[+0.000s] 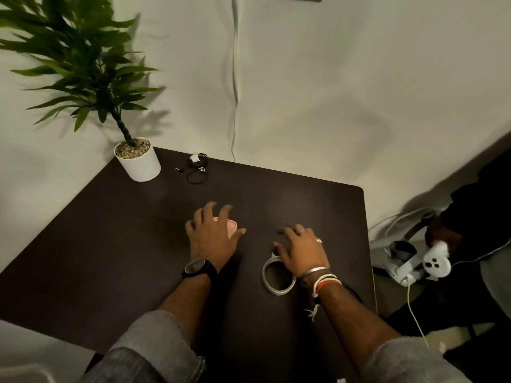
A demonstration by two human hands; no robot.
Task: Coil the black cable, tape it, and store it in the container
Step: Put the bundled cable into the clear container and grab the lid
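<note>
A black cable lies in a loose coil at the far side of the dark table, with a white tag on it. My left hand hovers with spread fingers over a small pink object at the table's middle; whether it touches it I cannot tell. My right hand is spread flat, its heel over the far rim of a white tape roll that lies flat on the table. Both hands are far from the cable.
A potted plant in a white pot stands at the table's far left corner, next to the cable. Off the table's right edge, a person's hand holds a white controller above a headset and cords on the floor.
</note>
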